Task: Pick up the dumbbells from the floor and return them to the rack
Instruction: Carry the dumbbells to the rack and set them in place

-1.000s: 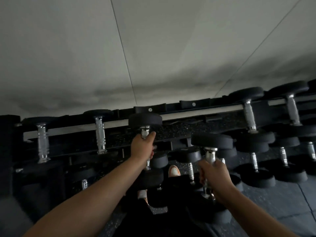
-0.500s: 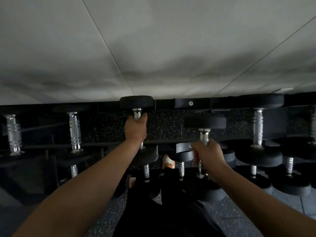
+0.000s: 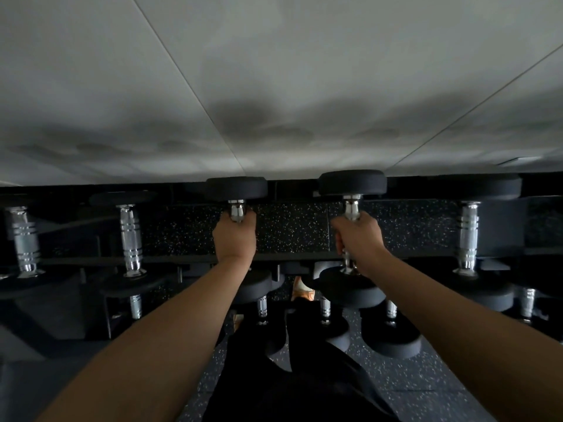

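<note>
Left hand (image 3: 234, 239) clenched round the chrome handle of the left dumbbell (image 3: 237, 187) — far head up against the back rail of the rack (image 3: 292, 190), near head low in front of the front rail, half hidden by the wrist. Right hand (image 3: 359, 242) wrapped round the handle of the right dumbbell (image 3: 352, 183) in the same way, far head by the back rail, near head just under the wrist. Both dumbbells lying across the top tier, side by side, handles running away from the camera. Whether either one already rests on the rails cannot be told from this view.

Between them, a gap showing speckled black floor (image 3: 291, 229) through the tier. On the same tier: two racked dumbbells to the left (image 3: 131, 239), one to the right (image 3: 469, 236), all parallel to the held pair. Lower down, more dumbbells (image 3: 391, 336), some on a lower tier, dark and hard to separate. Below the arms — black trousers (image 3: 304, 391) and the toe of an orange-and-white shoe (image 3: 301, 289) on the floor. Behind the rack, a pale panelled wall (image 3: 274, 71) with grey smudges.
</note>
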`<control>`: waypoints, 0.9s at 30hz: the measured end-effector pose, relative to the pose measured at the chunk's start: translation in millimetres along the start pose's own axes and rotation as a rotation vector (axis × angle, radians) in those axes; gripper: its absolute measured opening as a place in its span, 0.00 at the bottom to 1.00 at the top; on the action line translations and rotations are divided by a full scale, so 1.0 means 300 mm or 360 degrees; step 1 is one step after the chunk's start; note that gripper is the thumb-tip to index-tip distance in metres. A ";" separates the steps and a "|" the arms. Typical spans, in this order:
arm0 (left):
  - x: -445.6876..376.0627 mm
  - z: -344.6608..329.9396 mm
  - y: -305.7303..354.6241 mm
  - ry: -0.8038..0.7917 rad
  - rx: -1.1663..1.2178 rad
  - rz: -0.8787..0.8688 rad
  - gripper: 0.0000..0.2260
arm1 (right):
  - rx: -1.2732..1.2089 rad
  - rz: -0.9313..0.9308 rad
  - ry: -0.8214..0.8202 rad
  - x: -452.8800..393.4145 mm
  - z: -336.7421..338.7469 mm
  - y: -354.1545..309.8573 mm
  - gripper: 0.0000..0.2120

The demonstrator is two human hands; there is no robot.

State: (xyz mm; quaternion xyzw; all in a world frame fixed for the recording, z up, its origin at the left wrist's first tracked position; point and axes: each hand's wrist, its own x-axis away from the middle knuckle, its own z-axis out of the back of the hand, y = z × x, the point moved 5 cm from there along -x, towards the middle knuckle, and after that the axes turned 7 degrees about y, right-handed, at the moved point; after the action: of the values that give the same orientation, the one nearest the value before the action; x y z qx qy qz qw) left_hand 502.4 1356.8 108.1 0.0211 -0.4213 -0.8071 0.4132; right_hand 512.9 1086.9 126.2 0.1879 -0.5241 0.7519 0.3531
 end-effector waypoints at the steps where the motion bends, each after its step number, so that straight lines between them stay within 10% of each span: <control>1: 0.000 -0.001 0.001 0.0019 -0.0015 -0.0015 0.10 | 0.0028 0.0019 0.0000 -0.016 -0.004 -0.002 0.04; 15: 0.005 -0.003 0.000 0.0092 -0.0096 -0.0047 0.12 | 0.0095 0.0085 -0.0070 -0.063 -0.022 0.031 0.14; 27: 0.032 0.019 -0.012 -0.0350 -0.0082 -0.0041 0.20 | 0.0347 0.0174 -0.0059 0.010 -0.012 0.047 0.20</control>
State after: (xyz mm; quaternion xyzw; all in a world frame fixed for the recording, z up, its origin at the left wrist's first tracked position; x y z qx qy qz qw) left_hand 491.7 1355.1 112.3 -0.0728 -0.4428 -0.8204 0.3544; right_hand 500.8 1088.5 117.5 0.2103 -0.4552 0.8189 0.2793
